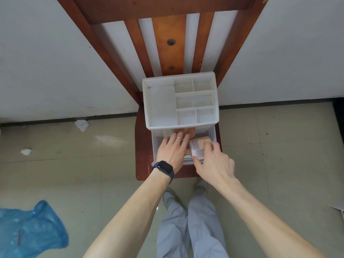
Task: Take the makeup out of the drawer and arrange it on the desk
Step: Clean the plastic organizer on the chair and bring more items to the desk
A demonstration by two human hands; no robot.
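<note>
Standing over the work; grey trousers (186,226) at bottom of view, tiled floor (270,164) beneath. Both forearms extended forward. Left wrist carries a dark watch (163,169). Left hand (173,149) lies inside the pulled-out clear drawer (156,146), fingers straight and slightly spread, ring (179,138) on one finger, fingertips passing under the body of the white organiser (160,127); whether they touch anything under there cannot be told. Right hand (214,162) grips a clear makeup box (197,148), thumb on the near edge, fingers curled over the far side; box sits in the right part of the drawer, tan and pinkish contents showing through. A small gold item (188,155) lies in the drawer between the two hands. Organiser top divided into several open compartments. Organiser stands on the seat of a red-brown wooden chair (142,161), slatted back against a white wall (55,62). On the floor to the left: blue plastic bag (33,229), near; crumpled paper (81,124) by the skirting.
</note>
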